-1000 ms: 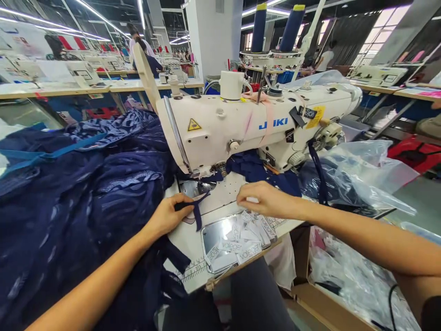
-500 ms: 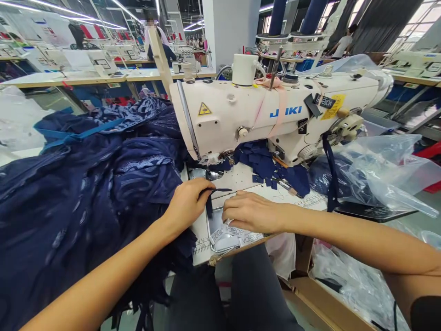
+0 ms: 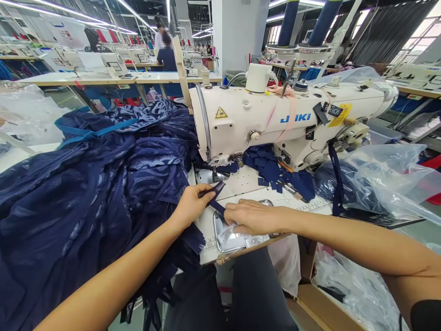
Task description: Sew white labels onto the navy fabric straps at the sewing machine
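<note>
My left hand (image 3: 195,204) pinches a dark navy strap (image 3: 217,187) just in front of the sewing machine's needle area. A stretch of navy strap runs down from there to my right hand (image 3: 253,216), whose bent fingers are closed on its end. Beneath my right hand lies a metal tray (image 3: 218,236) holding white printed labels (image 3: 257,239). The white sewing machine (image 3: 234,122) stands right behind both hands.
Navy garments (image 3: 86,197) are heaped at the left. Small navy fabric pieces (image 3: 267,165) lie under the machine arm, and plastic bags (image 3: 382,174) are at the right. An open cardboard box (image 3: 320,303) stands below. People sit or stand in the background.
The strap's end has come up in my left fingers, and a length now stretches between both hands. The view has shifted, so the machine appears further right.
</note>
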The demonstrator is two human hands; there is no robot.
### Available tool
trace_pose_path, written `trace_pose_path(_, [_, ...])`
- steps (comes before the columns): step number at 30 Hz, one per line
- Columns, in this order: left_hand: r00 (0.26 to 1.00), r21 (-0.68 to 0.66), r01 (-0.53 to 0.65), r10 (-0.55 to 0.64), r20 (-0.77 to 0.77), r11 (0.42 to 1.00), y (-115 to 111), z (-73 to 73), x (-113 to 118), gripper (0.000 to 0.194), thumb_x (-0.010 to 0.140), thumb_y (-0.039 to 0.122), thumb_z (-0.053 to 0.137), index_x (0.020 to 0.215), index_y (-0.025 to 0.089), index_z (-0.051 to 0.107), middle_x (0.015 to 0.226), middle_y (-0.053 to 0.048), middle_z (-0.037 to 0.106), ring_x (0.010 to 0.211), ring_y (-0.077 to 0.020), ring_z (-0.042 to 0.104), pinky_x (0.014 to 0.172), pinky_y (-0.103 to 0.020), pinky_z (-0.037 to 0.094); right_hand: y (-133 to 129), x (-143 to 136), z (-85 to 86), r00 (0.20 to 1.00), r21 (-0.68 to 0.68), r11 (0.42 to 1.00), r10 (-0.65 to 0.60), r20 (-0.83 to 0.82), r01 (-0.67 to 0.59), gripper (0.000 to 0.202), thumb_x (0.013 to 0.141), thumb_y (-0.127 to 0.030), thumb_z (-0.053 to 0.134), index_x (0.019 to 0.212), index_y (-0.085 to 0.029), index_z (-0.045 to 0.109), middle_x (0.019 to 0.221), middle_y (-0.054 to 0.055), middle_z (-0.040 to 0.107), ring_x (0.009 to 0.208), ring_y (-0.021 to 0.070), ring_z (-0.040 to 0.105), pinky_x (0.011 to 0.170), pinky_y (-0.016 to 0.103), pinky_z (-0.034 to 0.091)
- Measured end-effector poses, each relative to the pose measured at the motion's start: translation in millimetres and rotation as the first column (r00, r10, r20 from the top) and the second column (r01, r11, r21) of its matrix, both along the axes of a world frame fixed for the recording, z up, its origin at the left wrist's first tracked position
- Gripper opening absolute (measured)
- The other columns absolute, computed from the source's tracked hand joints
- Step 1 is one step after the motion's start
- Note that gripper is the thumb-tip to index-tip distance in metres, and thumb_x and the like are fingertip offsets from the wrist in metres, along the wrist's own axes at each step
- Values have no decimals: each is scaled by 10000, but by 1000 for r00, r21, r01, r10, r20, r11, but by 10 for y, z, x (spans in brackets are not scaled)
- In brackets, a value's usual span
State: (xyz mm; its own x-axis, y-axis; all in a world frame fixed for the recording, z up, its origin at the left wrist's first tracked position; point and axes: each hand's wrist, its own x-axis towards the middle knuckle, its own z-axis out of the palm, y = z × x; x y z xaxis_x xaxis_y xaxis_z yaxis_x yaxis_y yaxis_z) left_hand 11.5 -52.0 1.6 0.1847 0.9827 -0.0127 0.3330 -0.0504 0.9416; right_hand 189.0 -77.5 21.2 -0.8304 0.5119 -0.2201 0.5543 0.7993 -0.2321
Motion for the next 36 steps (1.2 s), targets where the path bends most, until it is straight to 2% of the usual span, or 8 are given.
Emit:
trace_pose_path(3, [991,-104,-45,57,119,994,-9,-10,-13,214,567,335,637,637,133,631,567,38,552,519,-78,438,499,-194,330,33,25,-48,993,-14,1000,-26,-112,24,27,777,-141,513,766,-159,495,782,5,519,626,110,429,646,256,337])
trace_pose_path(9, [959,-231,-57,117,259,971,-24,11,-46,276,509,373,696,596,125,610,522,41,528,467,-65,430,457,-188,320,77,212,-65,920,-48,991,-137,-368,128,101,796,-112,476,712,-164,496,669,-20,529,643,99,454,659,220,331])
trace_pose_path(19, [949,-220,-71,134,287,973,-29,33,-61,284,494,370,710,607,125,620,537,32,543,477,-64,453,471,-178,332,95,317,-8,857,-74,943,-325,-399,323,106,788,-120,468,694,-161,441,680,-13,495,615,100,414,589,223,298])
trace_pose_path(23, [956,-232,-50,114,270,971,-36,38,-65,307,504,392,708,647,130,634,562,29,564,486,-69,464,484,-186,345,107,377,-58,800,-195,914,-406,-441,356,86,760,-93,445,706,-159,455,616,-29,454,572,90,404,562,219,303])
trace_pose_path(25, [959,-226,-44,104,263,973,-34,48,-61,308,504,396,708,641,130,636,549,34,556,482,-68,454,480,-186,338,128,398,-76,732,-365,867,-486,-478,337,85,753,-109,434,798,-154,489,650,-29,467,552,82,429,556,220,336])
trace_pose_path(29, [956,-210,-40,99,278,977,-30,60,-51,292,500,380,714,637,133,639,533,44,544,484,-64,437,478,-185,326,180,363,-91,562,-694,686,-671,-484,220,94,712,-189,479,782,-137,512,593,-36,490,481,79,467,517,224,360])
trace_pose_path(32, [950,-214,-35,98,295,976,-36,59,-49,280,506,370,717,635,133,639,531,45,544,485,-61,433,481,-183,324,191,235,-76,454,-797,593,-745,-488,116,103,668,-240,545,686,-146,506,507,-26,530,503,104,509,552,241,373])
trace_pose_path(36, [942,-219,-24,96,323,976,-55,55,-58,269,518,370,719,604,131,627,526,34,555,487,-69,445,488,-190,328,174,-32,-37,165,-839,542,-832,-530,38,132,605,-248,620,654,-154,541,682,-4,604,672,99,545,704,250,386])
